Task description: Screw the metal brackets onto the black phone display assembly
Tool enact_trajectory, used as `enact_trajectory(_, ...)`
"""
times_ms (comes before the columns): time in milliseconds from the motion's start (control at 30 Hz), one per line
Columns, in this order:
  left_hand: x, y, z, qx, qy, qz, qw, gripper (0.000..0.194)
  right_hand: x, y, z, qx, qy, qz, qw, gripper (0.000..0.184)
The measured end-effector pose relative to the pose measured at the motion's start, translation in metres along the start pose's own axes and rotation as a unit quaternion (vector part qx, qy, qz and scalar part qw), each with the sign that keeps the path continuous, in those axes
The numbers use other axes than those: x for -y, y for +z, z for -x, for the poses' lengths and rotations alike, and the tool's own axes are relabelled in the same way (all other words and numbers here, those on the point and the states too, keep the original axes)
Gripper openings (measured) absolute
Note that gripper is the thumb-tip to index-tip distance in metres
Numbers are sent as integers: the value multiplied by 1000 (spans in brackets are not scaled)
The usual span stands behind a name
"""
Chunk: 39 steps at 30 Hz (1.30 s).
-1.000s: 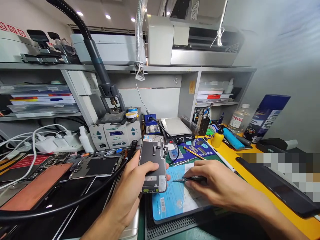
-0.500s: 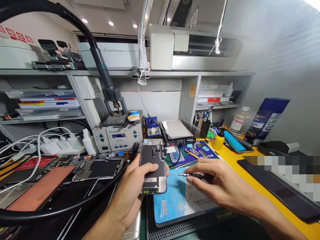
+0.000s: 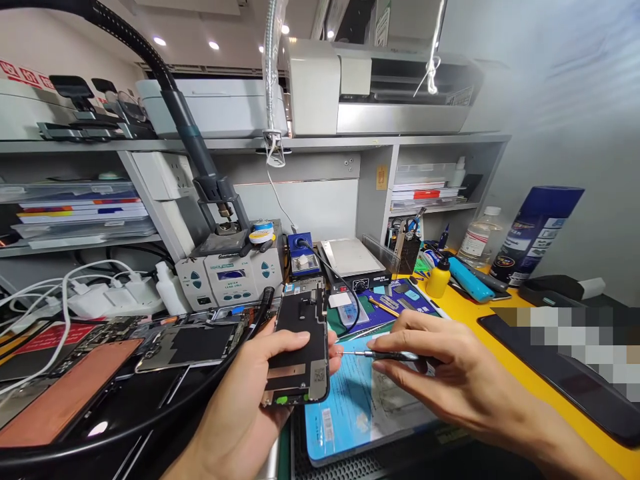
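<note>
My left hand grips a phone screen assembly, its black back turned up toward me and the thumb lying across it. Fingertips curl round its right edge. In my right hand a thin precision screwdriver is pinched between thumb and fingers, its shaft pointing left. The tip is close to my left fingertips beside the screen; whether it touches them I cannot tell. Below both hands lies a blue and white packaged sheet on a dark perforated base.
To the left are another screen assembly, a copper-coloured phone panel and a black hose. A soldering station and a hot plate stand behind. At right are a yellow bottle, a spray can and a dark phone.
The screen assembly in my left hand has come slightly lower and nearer. My right hand has lowered a little, with the screwdriver still in it. The whole view has shifted slightly.
</note>
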State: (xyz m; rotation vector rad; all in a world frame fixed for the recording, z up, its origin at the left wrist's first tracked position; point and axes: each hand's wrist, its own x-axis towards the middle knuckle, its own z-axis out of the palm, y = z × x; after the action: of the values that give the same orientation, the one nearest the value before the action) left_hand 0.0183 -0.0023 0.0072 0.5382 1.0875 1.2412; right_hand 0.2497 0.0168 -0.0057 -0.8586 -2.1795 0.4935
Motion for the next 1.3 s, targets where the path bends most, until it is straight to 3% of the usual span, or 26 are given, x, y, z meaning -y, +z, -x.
enact_trajectory(767,0,2,2,-51,26,-22,998,28,2,1,0,2,-9,23,1000,15)
enact_trajectory(967,0,0,4,-17,43,-39,998,23,4,0,-1,-16,-14,1,1000,15)
enact_trajectory(1300,0,2,5,-14,46,-48,998,27,3,1,2,-7,-9,0,1000,17)
